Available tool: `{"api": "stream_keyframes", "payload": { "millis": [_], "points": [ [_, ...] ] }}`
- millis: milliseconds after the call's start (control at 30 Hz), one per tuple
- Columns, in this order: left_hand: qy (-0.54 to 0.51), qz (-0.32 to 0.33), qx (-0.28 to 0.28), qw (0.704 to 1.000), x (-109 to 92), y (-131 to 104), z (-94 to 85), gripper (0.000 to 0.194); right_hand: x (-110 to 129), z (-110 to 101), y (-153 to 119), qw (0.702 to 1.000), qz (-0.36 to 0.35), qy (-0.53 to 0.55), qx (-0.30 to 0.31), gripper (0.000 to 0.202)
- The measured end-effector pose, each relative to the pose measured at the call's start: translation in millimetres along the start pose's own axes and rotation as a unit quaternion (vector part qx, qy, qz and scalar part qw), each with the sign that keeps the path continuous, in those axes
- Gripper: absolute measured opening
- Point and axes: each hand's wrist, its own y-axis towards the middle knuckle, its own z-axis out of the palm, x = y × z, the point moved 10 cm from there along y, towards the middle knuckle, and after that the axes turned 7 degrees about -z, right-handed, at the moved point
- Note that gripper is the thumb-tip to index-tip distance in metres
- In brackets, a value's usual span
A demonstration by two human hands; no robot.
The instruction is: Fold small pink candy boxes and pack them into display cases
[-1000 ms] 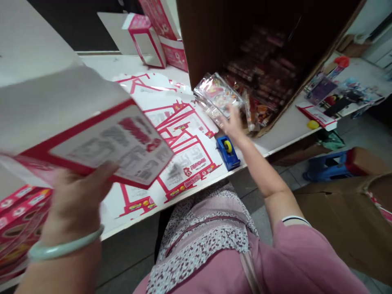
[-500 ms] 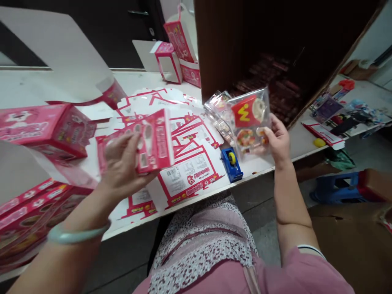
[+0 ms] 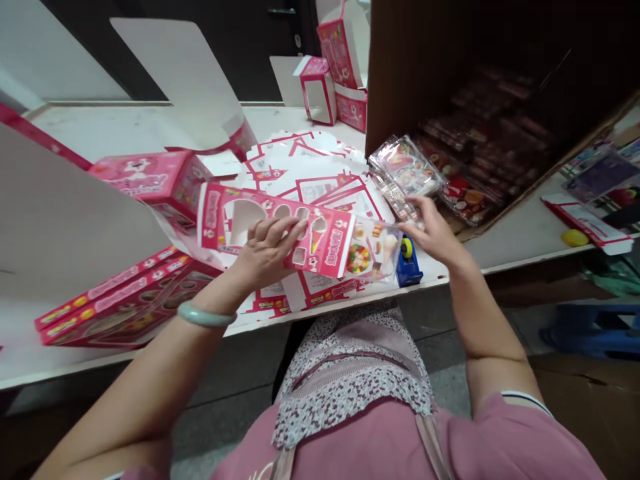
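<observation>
My left hand (image 3: 273, 250) is closed round a pink printed box (image 3: 225, 213) with cut-out windows, held above the table and lying sideways. A clear packet of toy food (image 3: 373, 250) sits partly inside the box's right end, its outer part sticking out. My right hand (image 3: 433, 230) is at the packet's outer edge, fingers apart, one fingertip seeming to touch it. Just behind that hand lie other clear packets of toy food (image 3: 407, 167). A blue tape dispenser (image 3: 410, 270) with yellow tape stands below the packet.
Flat pink-and-white printed cartons (image 3: 320, 153) cover the middle of the table. A large cardboard box (image 3: 415, 67) on its side holds many packets. Folded pink boxes (image 3: 145, 177) stand left, more (image 3: 320, 90) at the back. A blue stool (image 3: 595, 330) is low on the right.
The packet from my right hand has gone partly into the box in my left hand. Both hands have drawn closer together, and my right fingers have spread. The view has shifted left.
</observation>
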Motion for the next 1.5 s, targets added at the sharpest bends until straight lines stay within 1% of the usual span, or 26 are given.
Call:
{"api": "stream_keyframes", "payload": {
  "millis": [33, 67, 133, 200, 267, 300, 367, 433, 467, 533, 567, 600, 633, 700, 767, 800, 867, 900, 967, 1033, 1100, 1167, 1233, 1300, 1433, 1500],
  "points": [
    [-0.001, -0.01, -0.015, 1.0, 3.7, -5.2, -3.3, 0.087, -8.5, -0.7, -8.5, 0.999, 0.025, 0.024, -0.003, 0.039],
    [-0.009, -0.015, -0.023, 1.0, 4.2, -9.2, -3.9, 0.088, -19.1, 7.0, -17.2, 0.996, 0.059, 0.069, 0.011, 0.034],
    [-0.044, -0.011, -0.017, 0.999, -5.8, -11.9, 2.4, 0.087, -35.8, 37.6, -31.3, 0.979, 0.119, 0.163, 0.041, 0.037],
    [-0.088, 0.004, -0.002, 0.996, -25.8, -7.9, 10.3, 0.082, -39.7, 66.7, -35.3, 0.969, 0.136, 0.205, 0.028, 0.039],
    [-0.129, 0.023, -0.011, 0.991, -46.9, -0.1, 6.3, 0.079, -27.6, 81.4, -30.5, 0.977, 0.098, 0.187, -0.012, 0.036],
    [-0.153, 0.03, -0.026, 0.987, -54.6, 3.7, -2.0, 0.078, -16.3, 80.0, -27.4, 0.984, 0.06, 0.163, -0.045, 0.034],
    [-0.228, 0.03, -0.048, 0.972, -62.1, 9.3, -23.6, 0.073, 12.6, 62.3, -27.1, 0.986, -0.034, 0.095, -0.133, 0.032],
    [-0.343, -0.005, -0.051, 0.938, -58.9, 11.4, -40.0, 0.063, 39.7, 45.7, -34.2, 0.975, -0.117, 0.024, -0.186, 0.045],
    [-0.403, -0.036, -0.059, 0.913, -54.3, 10.6, -43.8, 0.059, 48.5, 42.8, -37.5, 0.972, -0.144, 0.0, -0.188, 0.054],
    [-0.488, -0.105, -0.104, 0.86, -42.8, 4.1, -41.7, 0.062, 56.2, 46.7, -41.0, 0.972, -0.17, -0.021, -0.158, 0.066],
    [-0.504, -0.128, -0.136, 0.843, -38.4, -0.8, -37.4, 0.067, 56.8, 50.3, -42.0, 0.974, -0.175, -0.022, -0.143, 0.067],
    [-0.505, -0.137, -0.165, 0.836, -36.5, -5.6, -32.0, 0.072, 57.0, 53.7, -42.7, 0.975, -0.18, -0.023, -0.13, 0.066],
    [-0.494, -0.135, -0.185, 0.839, -36.8, -9.5, -25.9, 0.076, 57.7, 56.8, -43.2, 0.974, -0.189, -0.027, -0.118, 0.064],
    [-0.443, -0.109, -0.213, 0.864, -40.7, -15.2, -18.4, 0.075, 61.8, 61.4, -43.8, 0.971, -0.216, -0.043, -0.091, 0.053],
    [-0.391, -0.083, -0.233, 0.887, -44.5, -18.5, -18.7, 0.061, 65.2, 64.4, -42.9, 0.969, -0.234, -0.059, -0.054, 0.037],
    [-0.38, -0.082, -0.236, 0.891, -44.9, -18.4, -20.4, 0.048, 65.6, 63.9, -41.9, 0.97, -0.233, -0.063, -0.042, 0.03],
    [-0.4, -0.11, -0.235, 0.879, -41.1, -15.5, -24.5, 0.021, 63.0, 57.4, -38.8, 0.975, -0.206, -0.064, -0.049, 0.024],
    [-0.43, -0.134, -0.232, 0.862, -37.7, -13.5, -25.7, 0.015, 60.2, 51.9, -37.4, 0.979, -0.184, -0.052, -0.067, 0.022],
    [-0.501, -0.171, -0.212, 0.821, -33.7, -8.4, -24.6, 0.024, 53.9, 42.4, -36.8, 0.984, -0.139, 0.006, -0.108, 0.02],
    [-0.545, -0.171, -0.192, 0.798, -34.8, -4.1, -26.5, 0.039, 51.4, 40.2, -38.7, 0.984, -0.115, 0.068, -0.12, 0.026],
    [-0.542, -0.13, -0.177, 0.811, -40.2, -1.4, -35.4, 0.036, 59.9, 45.6, -41.9, 0.983, -0.136, 0.082, -0.089, 0.025],
    [-0.513, -0.081, -0.163, 0.839, -48.0, -1.0, -46.5, 0.024, 74.0, 52.2, -46.8, 0.982, -0.177, 0.04, -0.052, 0.015],
    [-0.494, -0.048, -0.14, 0.857, -56.8, -0.2, -52.2, 0.017, 85.0, 56.6, -50.6, 0.978, -0.204, -0.013, -0.037, 0.012],
    [-0.489, -0.054, -0.133, 0.86, -60.5, 0.9, -53.7, 0.013, 89.9, 57.5, -50.9, 0.978, -0.199, -0.044, -0.049, 0.011],
    [-0.48, -0.125, -0.161, 0.853, -52.5, 0.4, -50.3, 0.013, 93.5, 56.9, -48.0, 0.983, -0.167, -0.017, -0.076, 0.005],
    [-0.49, -0.117, -0.163, 0.849, -50.0, -1.5, -49.8, 0.009, 97.4, 57.2, -49.2, 0.982, -0.173, -0.009, -0.07, 0.005]
  ]
}}
